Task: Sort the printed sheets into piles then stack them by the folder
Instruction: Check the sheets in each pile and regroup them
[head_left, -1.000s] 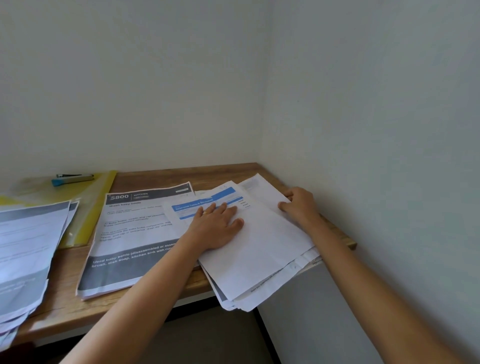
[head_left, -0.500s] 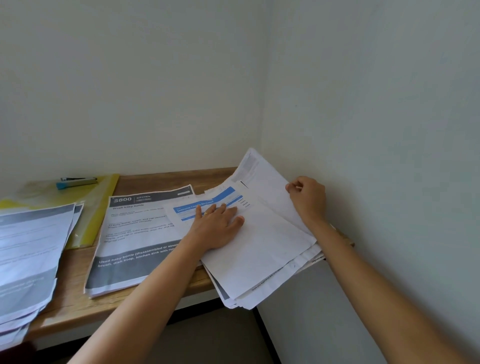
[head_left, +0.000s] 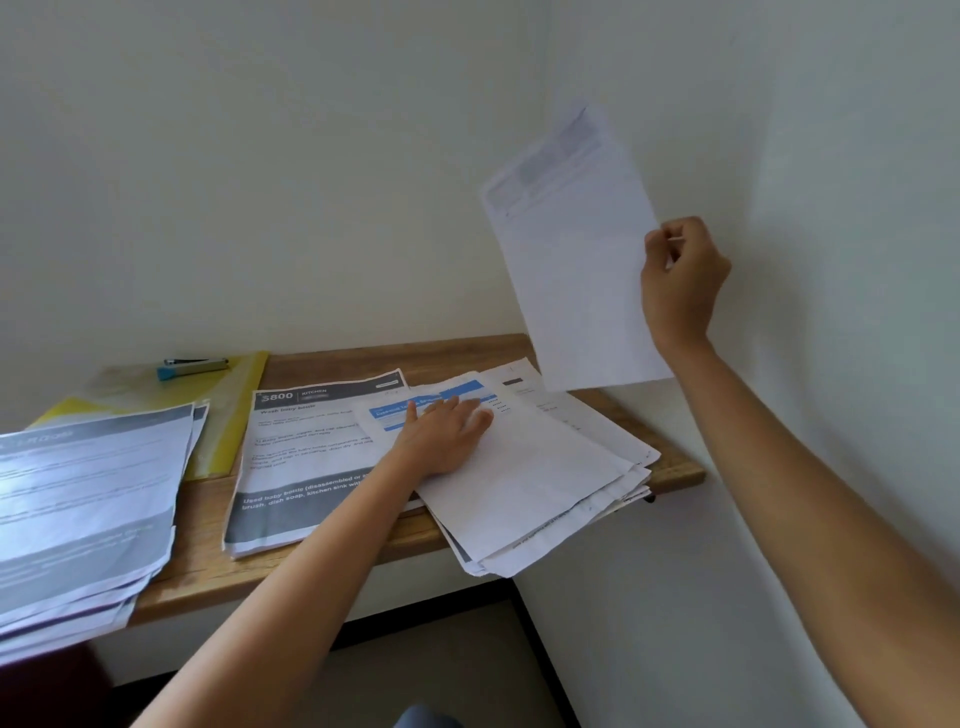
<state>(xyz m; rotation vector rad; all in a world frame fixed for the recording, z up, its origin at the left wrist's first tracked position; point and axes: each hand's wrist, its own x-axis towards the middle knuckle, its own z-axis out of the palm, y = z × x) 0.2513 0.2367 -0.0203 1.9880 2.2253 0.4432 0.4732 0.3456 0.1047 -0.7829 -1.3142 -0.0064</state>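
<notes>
You're roughly midway: right grip (head_left: 680, 280) pinching one sheet (head_left: 571, 249) at upper right, left grip (head_left: 447, 436) spread flat on the unsorted heap (head_left: 545, 483), left pile (head_left: 88, 499) and centre pile (head_left: 306, 447) begun, stacking by the folder (head_left: 234, 410) seemingly undone.

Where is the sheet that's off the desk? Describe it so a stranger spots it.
Start at the wooden desk in the corner, then look above its right end. There the right hand pinches a sheet by its edge, held upright. Unlike the piles lying flat, it alone is in the air, its pale back showing.
</notes>
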